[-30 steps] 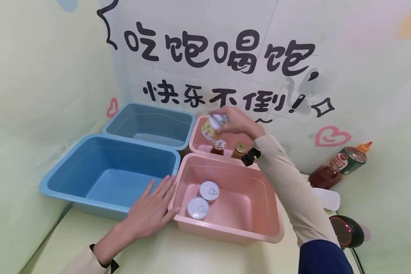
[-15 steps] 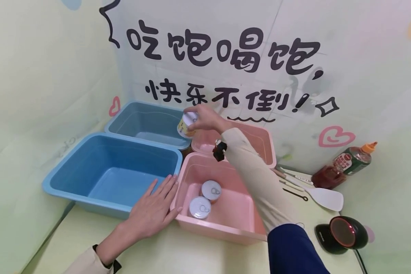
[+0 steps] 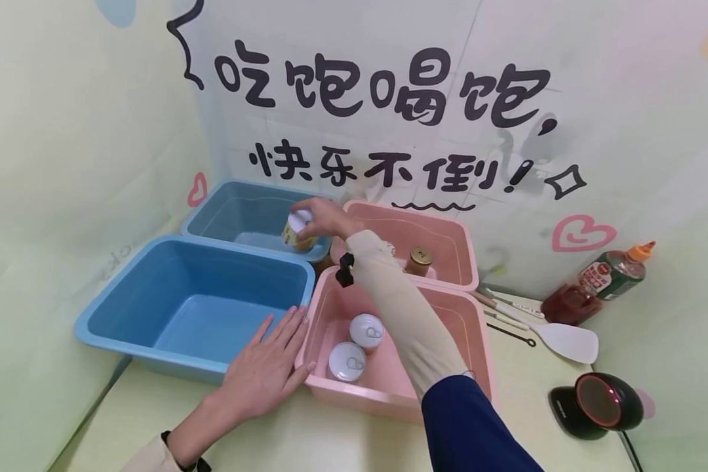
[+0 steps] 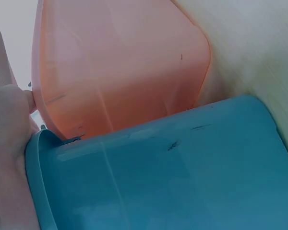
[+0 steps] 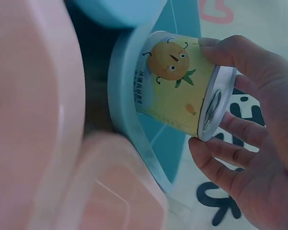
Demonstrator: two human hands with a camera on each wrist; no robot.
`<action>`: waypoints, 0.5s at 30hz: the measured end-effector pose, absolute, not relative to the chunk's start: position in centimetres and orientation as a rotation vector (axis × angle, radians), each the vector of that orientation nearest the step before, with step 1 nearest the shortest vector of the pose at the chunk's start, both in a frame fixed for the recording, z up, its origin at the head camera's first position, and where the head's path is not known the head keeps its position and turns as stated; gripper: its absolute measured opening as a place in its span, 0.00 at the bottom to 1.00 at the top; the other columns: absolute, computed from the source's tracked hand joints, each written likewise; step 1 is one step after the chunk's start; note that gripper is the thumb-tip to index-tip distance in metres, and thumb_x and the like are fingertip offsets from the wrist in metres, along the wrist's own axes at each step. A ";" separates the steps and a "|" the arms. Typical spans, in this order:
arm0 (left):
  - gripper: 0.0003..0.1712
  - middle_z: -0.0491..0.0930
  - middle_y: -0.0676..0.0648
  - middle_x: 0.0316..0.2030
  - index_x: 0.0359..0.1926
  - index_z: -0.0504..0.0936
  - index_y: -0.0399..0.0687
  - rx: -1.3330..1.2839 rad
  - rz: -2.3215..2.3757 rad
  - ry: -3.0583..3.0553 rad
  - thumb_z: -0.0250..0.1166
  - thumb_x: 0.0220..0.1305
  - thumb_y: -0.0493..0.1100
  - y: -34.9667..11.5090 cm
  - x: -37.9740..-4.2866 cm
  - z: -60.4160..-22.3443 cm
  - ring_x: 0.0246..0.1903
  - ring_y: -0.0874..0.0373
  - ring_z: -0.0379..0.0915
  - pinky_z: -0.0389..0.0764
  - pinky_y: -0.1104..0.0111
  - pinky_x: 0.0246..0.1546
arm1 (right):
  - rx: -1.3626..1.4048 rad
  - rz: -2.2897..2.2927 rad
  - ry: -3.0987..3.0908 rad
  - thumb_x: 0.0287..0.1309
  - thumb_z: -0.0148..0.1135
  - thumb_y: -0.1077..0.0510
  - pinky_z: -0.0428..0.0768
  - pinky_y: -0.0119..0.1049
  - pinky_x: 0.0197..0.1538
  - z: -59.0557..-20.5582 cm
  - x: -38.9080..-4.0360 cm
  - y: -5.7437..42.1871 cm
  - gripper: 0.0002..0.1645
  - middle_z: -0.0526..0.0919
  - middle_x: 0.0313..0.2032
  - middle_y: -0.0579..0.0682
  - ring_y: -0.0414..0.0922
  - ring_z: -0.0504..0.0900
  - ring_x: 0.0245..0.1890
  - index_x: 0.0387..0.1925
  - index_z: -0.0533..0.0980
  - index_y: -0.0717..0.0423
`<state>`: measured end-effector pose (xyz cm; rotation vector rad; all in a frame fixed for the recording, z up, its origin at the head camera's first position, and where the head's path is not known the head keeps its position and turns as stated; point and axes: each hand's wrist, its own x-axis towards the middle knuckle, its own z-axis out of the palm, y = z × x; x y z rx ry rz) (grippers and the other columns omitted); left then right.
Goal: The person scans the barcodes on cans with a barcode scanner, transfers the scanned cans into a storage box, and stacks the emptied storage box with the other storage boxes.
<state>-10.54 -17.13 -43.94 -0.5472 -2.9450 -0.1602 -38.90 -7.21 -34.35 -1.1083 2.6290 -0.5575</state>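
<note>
In my right hand (image 3: pixel 324 219) I grip a tin can (image 5: pixel 175 79) with a yellow fruit label and a pull-tab lid, fingers and thumb around its lid end. The can is over the right end of the back blue bin (image 3: pixel 236 203), tilted in the head view. My left hand (image 3: pixel 265 364) lies flat with fingers extended, resting on the adjoining rims of the front blue bin (image 3: pixel 124 344) and the front pink bin (image 3: pixel 377 398). Inside that pink bin stand two pull-tab cans, a nearer one (image 3: pixel 347 362) and a farther one (image 3: pixel 366 331).
The back pink bin (image 3: pixel 469 242) contains a gold-lidded jar (image 3: pixel 419 261); another lid there is mostly hidden by my sleeve. To the right lie a white spatula (image 3: pixel 566 342) and other slim utensils, a sauce bottle (image 3: pixel 602 282) and a black device (image 3: pixel 608 401). A printed wall closes the back.
My right hand has carried the can leftward, from above the back pink bin to over the back blue bin, and lowered it slightly. The left hand has stayed on the rims.
</note>
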 end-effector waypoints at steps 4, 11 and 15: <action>0.42 0.51 0.44 0.79 0.76 0.60 0.42 -0.552 -0.173 -2.929 0.48 0.73 0.65 -17.0 -10.5 -44.1 0.78 0.49 0.47 0.53 0.47 0.76 | -1.055 -0.543 2.619 0.54 0.73 0.52 0.80 0.40 0.53 -35.5 -38.8 -7.7 0.37 0.76 0.62 0.51 0.47 0.76 0.53 0.67 0.73 0.43; 0.42 0.51 0.45 0.79 0.75 0.61 0.42 -0.548 -0.163 -2.918 0.48 0.73 0.65 -17.2 -10.4 -44.2 0.78 0.49 0.47 0.53 0.48 0.76 | -0.962 -0.452 2.626 0.55 0.72 0.49 0.78 0.43 0.53 -37.3 -38.8 -8.3 0.34 0.77 0.60 0.50 0.47 0.75 0.52 0.65 0.74 0.42; 0.42 0.52 0.45 0.78 0.75 0.61 0.43 -0.553 -0.144 -2.902 0.48 0.73 0.65 -17.2 -10.5 -44.2 0.78 0.49 0.47 0.53 0.48 0.76 | -0.955 -0.387 2.641 0.57 0.70 0.47 0.77 0.43 0.54 -37.9 -39.0 -8.7 0.34 0.77 0.60 0.50 0.47 0.75 0.53 0.66 0.74 0.41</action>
